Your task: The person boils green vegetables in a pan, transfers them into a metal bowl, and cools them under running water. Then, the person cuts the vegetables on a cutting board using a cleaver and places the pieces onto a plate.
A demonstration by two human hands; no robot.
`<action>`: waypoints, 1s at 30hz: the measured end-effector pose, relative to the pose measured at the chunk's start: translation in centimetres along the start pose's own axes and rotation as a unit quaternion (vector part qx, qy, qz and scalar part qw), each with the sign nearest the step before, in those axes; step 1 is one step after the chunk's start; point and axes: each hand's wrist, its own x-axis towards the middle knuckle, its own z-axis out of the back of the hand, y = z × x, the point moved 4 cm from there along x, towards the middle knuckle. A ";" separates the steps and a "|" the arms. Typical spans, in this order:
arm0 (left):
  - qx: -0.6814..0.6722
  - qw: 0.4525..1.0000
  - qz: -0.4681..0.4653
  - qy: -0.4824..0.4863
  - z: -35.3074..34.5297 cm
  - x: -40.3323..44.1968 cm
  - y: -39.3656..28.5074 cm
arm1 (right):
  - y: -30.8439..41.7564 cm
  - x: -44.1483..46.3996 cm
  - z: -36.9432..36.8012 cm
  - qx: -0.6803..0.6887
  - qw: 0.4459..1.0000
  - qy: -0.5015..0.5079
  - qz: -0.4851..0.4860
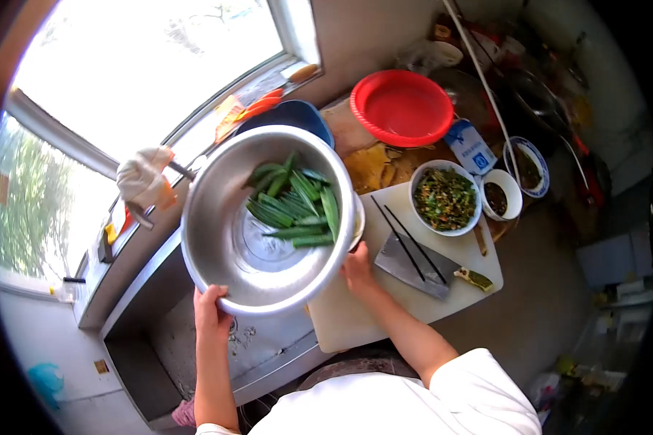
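Note:
A large steel basin fills the middle of the head view, with several green okra pods and a little water inside. My left hand grips its near rim, thumb over the edge. At the basin's right side is my right hand, closed, its fingers partly hidden behind the basin. Just above that hand, a pale dish edge peeks out; I cannot tell whether the hand grips it or the basin. Beside it, a cleaver lies on the white cutting board, with black chopsticks across the blade.
A bowl of chopped greens stands on the board's far right. Beyond are a red plastic basin, a small sauce bowl and a blue-white packet. A steel sink lies below left, near a cloth-wrapped faucet.

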 end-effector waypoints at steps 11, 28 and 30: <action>-0.052 0.997 -0.028 0.047 -9.1 9.6 0.7 | 3.3 0.1 5.8 0.019 0.998 -0.052 0.032; 0.060 0.996 -0.028 0.056 -12.7 15.3 -2.8 | 3.4 -1.2 7.2 0.027 0.999 0.015 -0.015; 0.091 0.994 -0.050 0.021 -12.6 16.0 -3.4 | 3.4 -2.2 6.6 0.022 0.999 0.035 -0.028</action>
